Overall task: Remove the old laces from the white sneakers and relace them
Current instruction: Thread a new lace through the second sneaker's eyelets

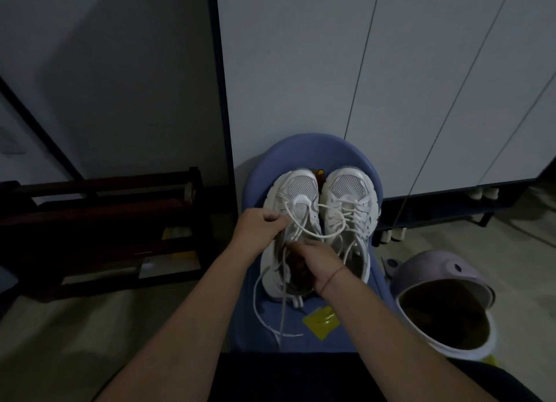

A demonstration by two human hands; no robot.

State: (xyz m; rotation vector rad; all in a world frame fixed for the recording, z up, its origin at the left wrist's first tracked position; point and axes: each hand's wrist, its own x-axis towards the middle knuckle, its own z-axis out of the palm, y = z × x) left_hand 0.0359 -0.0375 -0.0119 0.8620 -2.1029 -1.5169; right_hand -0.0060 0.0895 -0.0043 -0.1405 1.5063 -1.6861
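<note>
Looking down from my head, both white sneakers sit side by side on a blue seat (249,191) straight ahead of me, toes pointing away and heels toward my lap, so each long axis runs directly out from my body. My hands are close together on the left sneaker (296,195). My left hand (258,227) is curled at its outer edge, gripping the lace (255,295) where it leaves the eyelets. My right hand (319,261) is bent down over the throat, fingertips seemingly pinching the same lace near the tongue, though the contact is partly hidden. The lace is a thin, round white cord; it lies slack in wide loops across both shoes, and one tail trails off the heel toward me. I judge I'm midway through unlacing, and pulling back along the shoe's length should draw the cord free. The right sneaker (350,197) looks fully laced and lies nearer my right hand. Both uppers are mesh with smooth overlays and chunky soles. A crinkled yellow packet (320,323) lies on the seat, a round lilac bin (436,272) stands to my right, and a dark wooden rack (105,215) to my left.
</note>
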